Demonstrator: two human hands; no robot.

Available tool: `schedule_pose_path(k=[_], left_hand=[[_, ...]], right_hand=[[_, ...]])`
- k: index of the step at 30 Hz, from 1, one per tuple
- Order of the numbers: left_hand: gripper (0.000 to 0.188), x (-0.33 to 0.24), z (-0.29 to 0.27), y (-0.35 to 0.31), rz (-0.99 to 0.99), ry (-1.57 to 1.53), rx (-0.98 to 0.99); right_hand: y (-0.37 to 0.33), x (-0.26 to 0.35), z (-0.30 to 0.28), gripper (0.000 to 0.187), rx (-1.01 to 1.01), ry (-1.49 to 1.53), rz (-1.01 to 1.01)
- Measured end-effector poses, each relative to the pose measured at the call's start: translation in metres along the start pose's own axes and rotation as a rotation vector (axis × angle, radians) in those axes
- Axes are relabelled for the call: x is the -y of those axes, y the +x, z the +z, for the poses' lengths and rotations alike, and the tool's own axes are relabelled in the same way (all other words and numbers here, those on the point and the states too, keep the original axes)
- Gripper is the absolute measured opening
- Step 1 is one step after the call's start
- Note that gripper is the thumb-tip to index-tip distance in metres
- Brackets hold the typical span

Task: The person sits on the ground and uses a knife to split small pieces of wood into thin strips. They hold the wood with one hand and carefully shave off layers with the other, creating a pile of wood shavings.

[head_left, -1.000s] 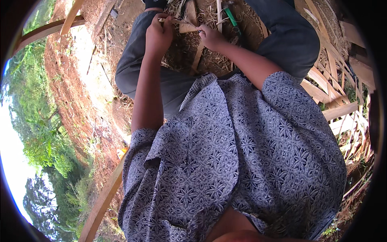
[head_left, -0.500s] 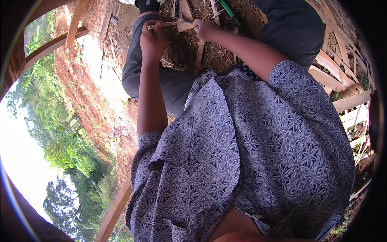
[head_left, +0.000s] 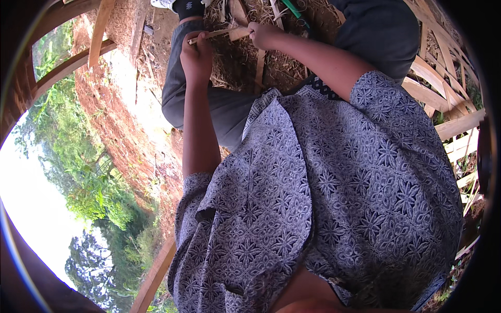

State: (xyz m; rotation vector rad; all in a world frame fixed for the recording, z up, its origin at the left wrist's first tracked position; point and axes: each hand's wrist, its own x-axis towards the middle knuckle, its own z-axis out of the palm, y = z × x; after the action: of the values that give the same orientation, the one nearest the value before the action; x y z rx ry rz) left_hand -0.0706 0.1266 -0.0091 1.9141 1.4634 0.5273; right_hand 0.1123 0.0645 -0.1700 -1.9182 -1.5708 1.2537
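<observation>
Between my two hands runs a thin pale strip (head_left: pixel 219 33), which looks like split bamboo or wood. Its left end is pinched between the thumb and fingers of my left hand (head_left: pixel 198 58), and a short piece sticks out past them. The curled fingers of my right hand (head_left: pixel 264 37) close around the strip's other end, hiding it. Whether the right hand also holds a small tool, I cannot tell. The strip slants slightly, higher on the right. Below it, a flat wooden piece (head_left: pixel 239 34) lies on the ground.
Fibrous shavings cover the brown ground (head_left: pixel 229 65) between my legs. A green stick-like object (head_left: pixel 290 6) lies beyond my right hand. Many pale slats (head_left: pixel 428 94) are piled at the right. Wooden beams (head_left: pixel 97 32) stand at the left, with an earth slope (head_left: pixel 112 120) behind.
My right hand has risen slightly and my left hand sits a little lower against the strip, so the strip slants more. The whole view has shifted a little. Both hands keep their hold.
</observation>
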Motion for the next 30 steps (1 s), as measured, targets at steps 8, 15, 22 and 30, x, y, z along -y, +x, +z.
schedule_pose_path(k=[8, 15, 22, 30], left_hand=[[0.024, 0.007, 0.004, -0.009, -0.044, -0.141, -0.029], [0.024, 0.010, 0.010, -0.011, -0.011, -0.089, -0.088], [0.025, -0.005, 0.008, -0.013, -0.051, -0.098, -0.093], [0.033, -0.001, 0.010, -0.019, 0.034, 0.018, -0.206]], right_hand=[[-0.044, 0.053, -0.023, 0.031, -0.047, 0.064, -0.049], [-0.031, 0.059, -0.026, 0.034, 0.019, 0.120, 0.049], [-0.015, -0.001, -0.010, 0.033, 0.106, -0.009, 0.066], [-0.047, 0.082, -0.043, 0.035, -0.002, 0.213, -0.136]])
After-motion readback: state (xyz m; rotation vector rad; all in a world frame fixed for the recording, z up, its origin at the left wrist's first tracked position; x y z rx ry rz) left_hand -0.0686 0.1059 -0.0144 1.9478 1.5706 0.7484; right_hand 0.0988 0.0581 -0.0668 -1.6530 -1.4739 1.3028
